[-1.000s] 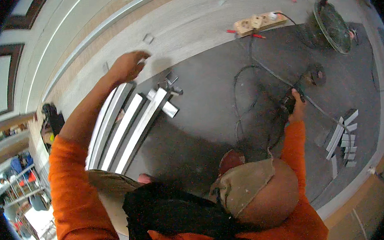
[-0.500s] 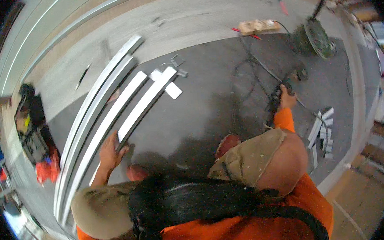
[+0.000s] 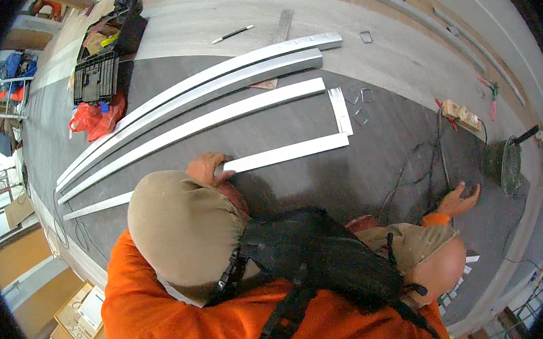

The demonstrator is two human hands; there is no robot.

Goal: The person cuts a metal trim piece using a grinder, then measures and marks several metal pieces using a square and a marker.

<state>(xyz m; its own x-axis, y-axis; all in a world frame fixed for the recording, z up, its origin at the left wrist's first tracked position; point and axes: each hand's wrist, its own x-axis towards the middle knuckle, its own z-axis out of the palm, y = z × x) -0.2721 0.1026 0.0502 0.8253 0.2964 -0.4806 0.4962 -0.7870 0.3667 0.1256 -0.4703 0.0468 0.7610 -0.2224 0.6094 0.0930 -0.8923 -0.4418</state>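
My left hand [image 3: 206, 167] is closed around the nearest long white metal bar [image 3: 289, 153], beside my left knee. A short white piece [image 3: 340, 112] lies crosswise near that bar's right end. Beyond it, another white bar [image 3: 247, 106] and two silvery bars [image 3: 232, 74] run roughly alongside on the dark floor. My right hand [image 3: 459, 200] is held out past my right knee, palm up and fingers spread, with nothing in it. Black cable [image 3: 444, 156] runs near that hand. Small thin rectangular metal rings [image 3: 368, 95] lie beyond the short piece.
An open black toolbox [image 3: 114, 38] and a red plastic bag [image 3: 98, 119] are at the far left. A marker [image 3: 233, 35] lies beyond the bars. On the right are a power strip [image 3: 460, 115], red-handled pliers [image 3: 492, 98] and a round green object [image 3: 504, 167]. Short white offcuts [image 3: 467, 271] lie by my right knee.
My right hand has let go of the dark corded tool and opened. My view has swung left, so the bars now lie more crosswise. My left hand stays at the nearest bar.
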